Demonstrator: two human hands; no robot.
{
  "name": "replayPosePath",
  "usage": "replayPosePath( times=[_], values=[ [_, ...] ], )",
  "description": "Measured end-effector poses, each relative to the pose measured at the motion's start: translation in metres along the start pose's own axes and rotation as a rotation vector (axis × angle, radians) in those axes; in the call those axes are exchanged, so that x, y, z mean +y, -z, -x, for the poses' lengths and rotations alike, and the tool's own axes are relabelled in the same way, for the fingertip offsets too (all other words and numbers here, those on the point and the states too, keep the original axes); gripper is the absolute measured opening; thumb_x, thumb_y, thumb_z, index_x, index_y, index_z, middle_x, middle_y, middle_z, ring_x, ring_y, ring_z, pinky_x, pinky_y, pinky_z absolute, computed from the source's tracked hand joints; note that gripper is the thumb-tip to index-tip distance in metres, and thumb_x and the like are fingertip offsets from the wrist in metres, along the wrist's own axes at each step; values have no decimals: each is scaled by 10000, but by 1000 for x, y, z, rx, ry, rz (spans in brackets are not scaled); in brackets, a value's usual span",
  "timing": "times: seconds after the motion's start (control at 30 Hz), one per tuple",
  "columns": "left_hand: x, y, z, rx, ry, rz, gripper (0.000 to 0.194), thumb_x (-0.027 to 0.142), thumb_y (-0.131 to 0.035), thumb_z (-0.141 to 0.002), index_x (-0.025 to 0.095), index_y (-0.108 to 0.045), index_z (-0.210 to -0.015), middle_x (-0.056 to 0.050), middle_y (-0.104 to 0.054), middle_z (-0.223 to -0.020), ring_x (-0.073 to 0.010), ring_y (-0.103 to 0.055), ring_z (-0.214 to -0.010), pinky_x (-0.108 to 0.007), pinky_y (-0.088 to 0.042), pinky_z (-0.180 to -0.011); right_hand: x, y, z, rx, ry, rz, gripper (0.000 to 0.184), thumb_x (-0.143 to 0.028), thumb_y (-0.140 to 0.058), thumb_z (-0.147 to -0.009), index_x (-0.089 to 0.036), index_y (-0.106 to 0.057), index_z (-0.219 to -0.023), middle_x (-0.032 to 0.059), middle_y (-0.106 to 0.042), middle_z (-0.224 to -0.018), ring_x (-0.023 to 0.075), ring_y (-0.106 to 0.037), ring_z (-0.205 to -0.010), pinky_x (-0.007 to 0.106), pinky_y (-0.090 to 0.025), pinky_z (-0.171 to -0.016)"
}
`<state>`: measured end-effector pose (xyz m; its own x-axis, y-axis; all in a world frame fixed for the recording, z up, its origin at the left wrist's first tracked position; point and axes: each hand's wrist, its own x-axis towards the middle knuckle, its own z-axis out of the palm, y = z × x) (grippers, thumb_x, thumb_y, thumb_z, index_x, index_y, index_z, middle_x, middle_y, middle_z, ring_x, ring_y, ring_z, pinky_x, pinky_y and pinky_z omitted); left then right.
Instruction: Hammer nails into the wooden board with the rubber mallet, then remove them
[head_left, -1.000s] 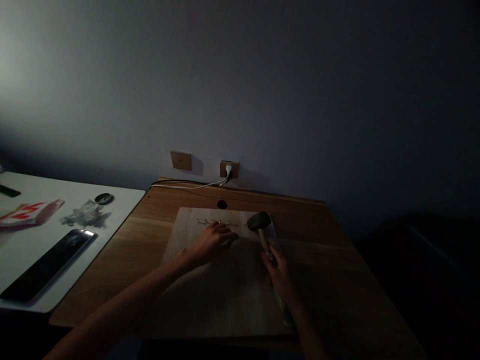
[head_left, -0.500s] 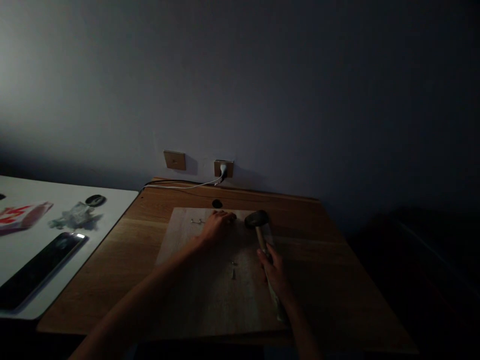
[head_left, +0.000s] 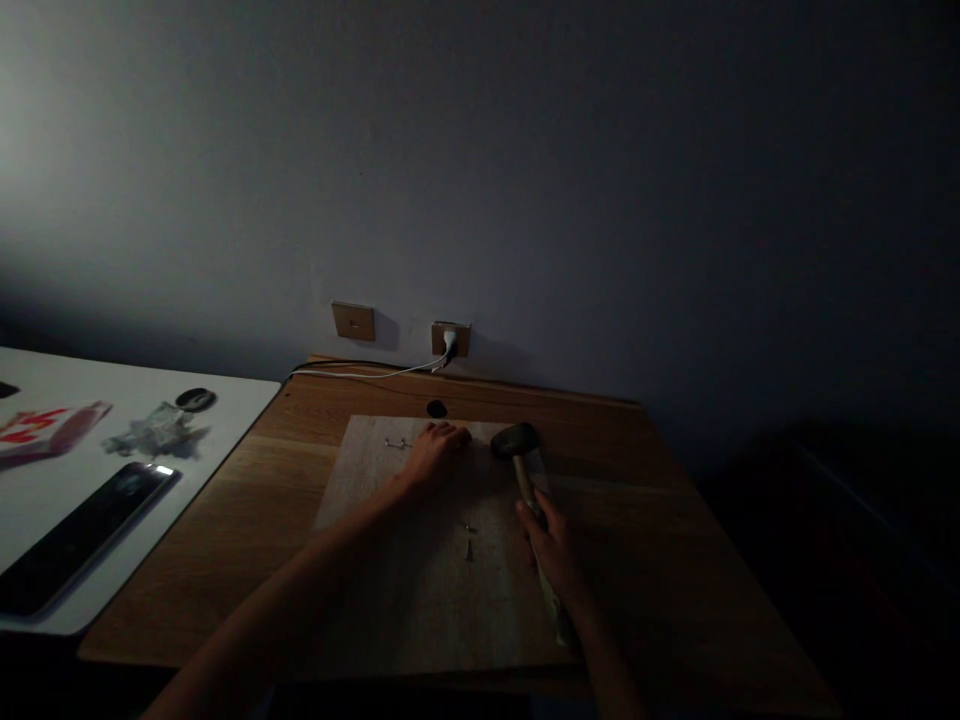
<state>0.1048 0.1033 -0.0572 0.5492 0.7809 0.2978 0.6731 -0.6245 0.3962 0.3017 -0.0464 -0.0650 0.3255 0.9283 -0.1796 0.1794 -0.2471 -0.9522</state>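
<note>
The wood desk carries a pale plywood board, w/ the rubber mallet standing head-down at its far R corner. R hand is closed round the mallet's wood handle; L hand lies part-curled, palm down at the far edge, just beside a small metal hook, any hold under the fingers not determinable. Two small nails lie mid-board, apart from both hands.
</note>
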Motion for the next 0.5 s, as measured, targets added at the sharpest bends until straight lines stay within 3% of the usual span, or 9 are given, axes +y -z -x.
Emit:
replayPosePath(
  times=[0.27,0.5],
  values=[
    [-1,-3,-1,-8,-15,19,179,140,-571,-904,204,-702,-1009,-79,-728,-1026,-258,-633,-1054,-400,-433,-951,-1,-2,1,-9,-7,20,668,-705,-590,-772,-158,-633,-1153,-84,-435,-578,95,-379,-403,216,-304,-350],
    [-7,-11,-2,19,47,55,502,85,-558,-850,194,-550,-1339,-67,-751,-1028,-226,-680,-996,-384,-441,-992,-21,3,4,1,135,138,659,-662,-569,-843,-135,-660,-1228,-47,-508,-590,125,-469,-467,241,-394,-434]
  ],
)
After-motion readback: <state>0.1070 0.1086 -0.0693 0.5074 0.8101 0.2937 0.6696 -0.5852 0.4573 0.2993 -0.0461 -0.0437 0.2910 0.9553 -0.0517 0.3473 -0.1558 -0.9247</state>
